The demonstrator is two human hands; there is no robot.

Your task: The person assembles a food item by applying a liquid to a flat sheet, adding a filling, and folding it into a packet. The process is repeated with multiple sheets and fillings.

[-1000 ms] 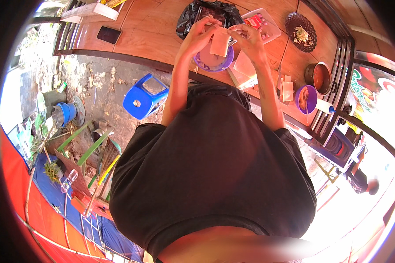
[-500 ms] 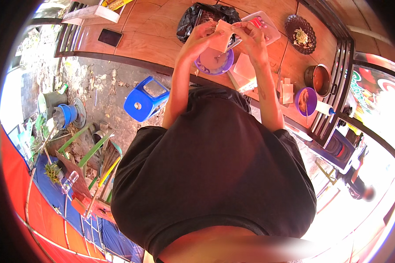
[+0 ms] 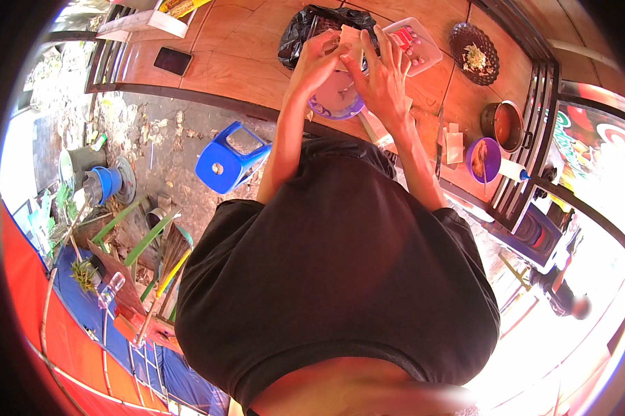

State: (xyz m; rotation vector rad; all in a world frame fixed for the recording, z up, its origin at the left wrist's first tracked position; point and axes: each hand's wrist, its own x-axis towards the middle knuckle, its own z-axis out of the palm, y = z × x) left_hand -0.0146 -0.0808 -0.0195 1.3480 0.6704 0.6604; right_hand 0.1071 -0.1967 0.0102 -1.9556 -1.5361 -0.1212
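Observation:
Over the near side of the wooden table, my left hand (image 3: 317, 64) grips a thin, pale, folded wrapper sheet (image 3: 352, 47) by its left side. My right hand (image 3: 385, 80) holds the right side, thumb at the lower edge and the other fingers stretched upward. Below them sits a purple bowl (image 3: 355, 109) of pale greyish liquid, partly covered by my hands. Just behind is a black plastic bag (image 3: 293, 43), its contents mostly hidden. To the right, a whitish tray (image 3: 429, 57) carries a red packet and several small pinkish pieces.
A dark scalloped plate (image 3: 491, 47) holds shredded food. Farther right stand a pot (image 3: 504, 126), a purple bowl (image 3: 493, 154) of orange-brown food and a white bottle (image 3: 512, 170). Pale sheets (image 3: 454, 144) lie nearby. A phone (image 3: 173, 61) rests left; a blue stool (image 3: 222, 166) stands below the table.
My right hand has turned and come lower and inward, its fingers now more extended. The wrapper sheet looks narrower, more folded between my hands. My left hand has barely moved.

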